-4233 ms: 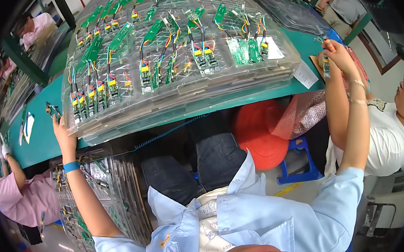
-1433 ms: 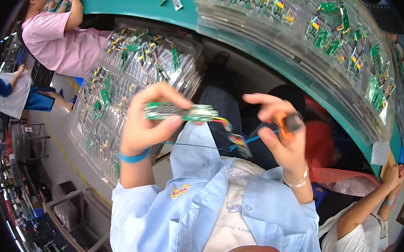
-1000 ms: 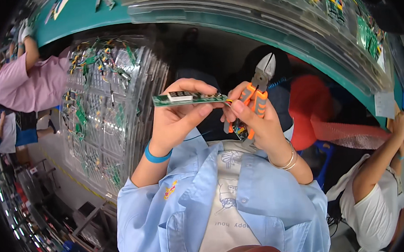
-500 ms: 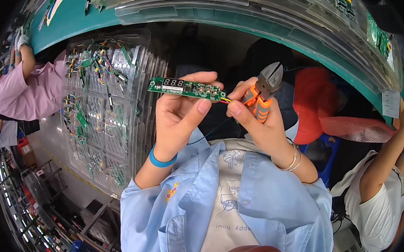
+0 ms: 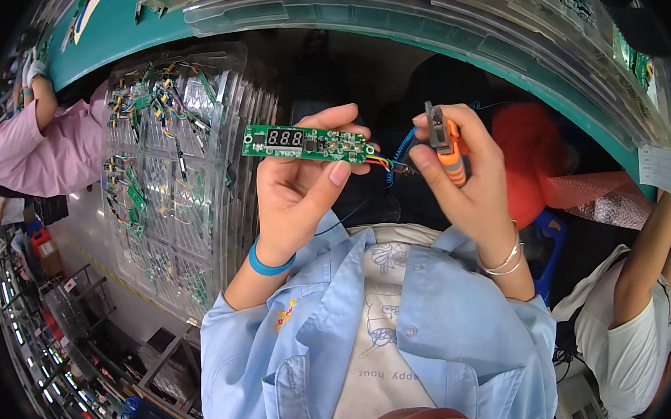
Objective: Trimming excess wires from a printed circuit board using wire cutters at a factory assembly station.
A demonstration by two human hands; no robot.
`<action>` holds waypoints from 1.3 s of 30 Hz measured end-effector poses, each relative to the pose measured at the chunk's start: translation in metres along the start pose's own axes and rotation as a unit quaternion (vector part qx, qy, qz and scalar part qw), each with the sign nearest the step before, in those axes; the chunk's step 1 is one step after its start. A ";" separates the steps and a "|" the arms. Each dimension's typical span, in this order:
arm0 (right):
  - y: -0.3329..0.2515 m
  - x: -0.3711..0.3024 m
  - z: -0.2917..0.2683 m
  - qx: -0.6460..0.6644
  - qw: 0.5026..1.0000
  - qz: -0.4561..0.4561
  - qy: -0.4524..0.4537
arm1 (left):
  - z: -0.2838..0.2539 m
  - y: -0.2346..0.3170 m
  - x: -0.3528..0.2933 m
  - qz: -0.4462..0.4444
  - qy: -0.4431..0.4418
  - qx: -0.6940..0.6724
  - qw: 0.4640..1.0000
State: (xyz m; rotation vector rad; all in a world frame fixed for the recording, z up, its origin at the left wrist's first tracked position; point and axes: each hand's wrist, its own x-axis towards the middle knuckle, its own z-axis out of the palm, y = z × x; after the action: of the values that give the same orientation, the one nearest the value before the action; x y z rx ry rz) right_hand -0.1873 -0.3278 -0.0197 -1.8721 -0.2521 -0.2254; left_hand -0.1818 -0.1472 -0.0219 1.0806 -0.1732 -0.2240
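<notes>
Green surface (image 5: pixel 110 45) curves across the top of the head view, carrying a stack of clear trays (image 5: pixel 322 16). Another tray stack (image 5: pixel 223 217) stands to the wearer's left, within easy reach; what bears it is hidden. Its compartments seem meant to keep the wired boards (image 5: pixel 134 195) apart, so their leads stay untangled. Co-workers sit either side: a pink shirt (image 5: pixel 44 164) at left, a white shirt (image 5: pixel 626 356) at right.

Before the wearer's chest, the left hand (image 5: pixel 292 201) holds a green circuit board (image 5: pixel 319 144), its grip closed in a light pinch, thumb at the lower edge and fingers behind. Held so, the display (image 5: pixel 285 138) faces the wearer, probably for easy viewing, and the coloured wires (image 5: pixel 381 161) run free from the right end.

The right hand (image 5: pixel 480 180) has its grip curled around orange-handled cutters (image 5: pixel 441 138), head up, apart from the board. Seen nearly edge-on, their jaws may be parted or closed; I cannot tell. Keeping them in the palm perhaps saves laying them down.
</notes>
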 end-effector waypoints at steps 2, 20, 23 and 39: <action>-0.002 -0.002 -0.008 -0.045 0.995 0.069 -0.051 | 0.000 0.001 0.000 0.000 -0.005 0.016 1.000; 0.012 -0.030 0.001 0.256 0.933 0.189 -0.166 | 0.001 -0.002 0.005 -0.005 -0.014 -0.134 0.991; 0.013 -0.032 0.002 0.269 0.930 0.201 -0.150 | 0.003 -0.002 0.004 0.018 -0.027 -0.110 0.993; 0.017 -0.032 0.012 0.097 0.981 0.151 -0.074 | 0.008 -0.004 0.003 0.024 -0.002 -0.032 0.999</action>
State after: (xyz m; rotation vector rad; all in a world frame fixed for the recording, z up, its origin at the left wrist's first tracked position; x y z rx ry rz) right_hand -0.2125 -0.3236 -0.0481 -1.7080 -0.0835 0.1421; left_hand -0.1812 -0.1568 -0.0214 1.0124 -0.1943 -0.1879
